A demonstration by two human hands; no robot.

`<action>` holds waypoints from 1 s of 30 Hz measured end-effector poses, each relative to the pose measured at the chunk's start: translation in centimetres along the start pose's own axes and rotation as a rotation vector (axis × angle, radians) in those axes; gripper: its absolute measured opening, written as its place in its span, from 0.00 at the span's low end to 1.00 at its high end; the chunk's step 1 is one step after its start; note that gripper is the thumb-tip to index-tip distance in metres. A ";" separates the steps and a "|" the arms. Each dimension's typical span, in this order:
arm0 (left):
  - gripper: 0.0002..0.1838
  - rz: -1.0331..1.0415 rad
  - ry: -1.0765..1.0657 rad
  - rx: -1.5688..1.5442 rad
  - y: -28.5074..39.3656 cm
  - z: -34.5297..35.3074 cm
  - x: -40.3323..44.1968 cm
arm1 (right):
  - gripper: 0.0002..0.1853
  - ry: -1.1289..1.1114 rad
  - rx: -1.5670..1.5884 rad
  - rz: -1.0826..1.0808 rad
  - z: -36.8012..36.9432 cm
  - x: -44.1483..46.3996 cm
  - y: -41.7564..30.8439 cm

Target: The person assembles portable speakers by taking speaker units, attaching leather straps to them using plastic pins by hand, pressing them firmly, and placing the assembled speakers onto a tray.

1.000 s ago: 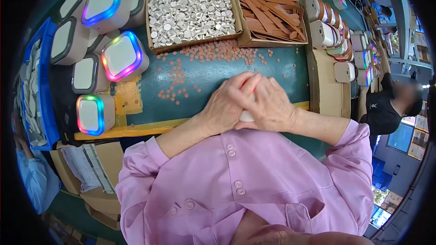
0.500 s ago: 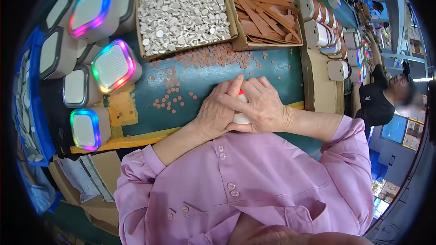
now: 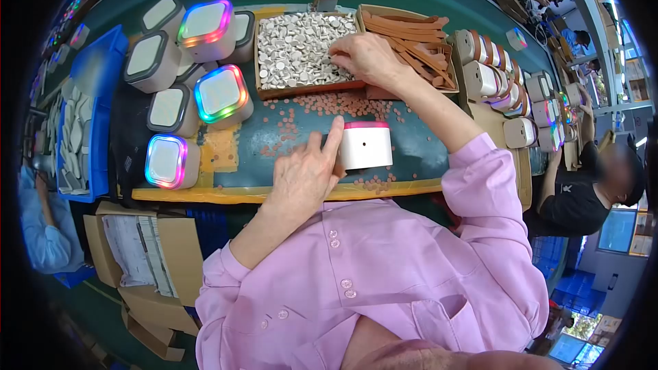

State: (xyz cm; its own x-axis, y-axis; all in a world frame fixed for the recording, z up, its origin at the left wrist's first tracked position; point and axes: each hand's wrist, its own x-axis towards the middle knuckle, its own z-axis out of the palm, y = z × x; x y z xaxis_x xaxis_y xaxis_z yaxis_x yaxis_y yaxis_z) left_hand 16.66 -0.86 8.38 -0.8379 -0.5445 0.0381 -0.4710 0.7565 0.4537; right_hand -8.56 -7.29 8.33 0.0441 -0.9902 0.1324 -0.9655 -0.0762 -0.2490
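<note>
My left hand grips the left side of a small white box-shaped speaker, its index finger along the edge. The speaker has a pink-red upper edge and a small dark hole in the side facing me, and it rests on the green table. My right hand reaches over the right part of a carton full of round white caps. Its fingers are drawn together at the caps, and whatever is between the fingertips is hidden.
Brown straps fill a carton behind my right forearm. Brown discs lie scattered on the table. Speakers with lit rims stand at left; strapped white speakers stand at right. Beyond them is a co-worker in black.
My hands were clasped around the speaker near my chest. Now the speaker is on the table beside my left hand, and my right hand has moved forward to the caps.
</note>
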 end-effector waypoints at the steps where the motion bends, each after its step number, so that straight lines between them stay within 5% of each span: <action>1: 0.50 0.005 0.021 -0.019 0.1 -0.2 -0.3 | 0.10 -0.001 -0.021 -0.010 0.4 0.4 0.1; 9: 0.13 0.038 0.155 -0.673 0.2 -1.0 0.3 | 0.07 0.050 -0.161 -0.106 3.2 1.1 1.4; 13: 0.19 0.015 -0.155 -1.307 0.0 -0.9 1.5 | 0.06 0.261 0.189 -0.114 1.9 0.5 0.7; 15: 0.19 0.037 -0.194 -1.468 -0.4 -1.0 1.7 | 0.05 0.281 0.580 0.121 -0.2 -1.0 -1.2; 23: 0.08 -0.155 -0.045 -1.491 -0.3 0.0 3.0 | 0.07 0.417 0.734 0.033 -3.9 -10.8 -6.7; 30: 0.07 0.112 0.388 -1.026 0.7 1.4 4.0 | 0.08 0.394 0.752 0.085 -2.8 -13.8 -7.4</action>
State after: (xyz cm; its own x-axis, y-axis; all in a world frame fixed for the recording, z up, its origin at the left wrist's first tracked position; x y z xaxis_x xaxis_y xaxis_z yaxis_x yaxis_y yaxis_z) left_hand 12.58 -2.01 7.61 -0.6334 -0.7043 0.3206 0.2058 0.2461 0.9471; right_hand -2.73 7.27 11.05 -0.2478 -0.8938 0.3737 -0.5277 -0.1989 -0.8258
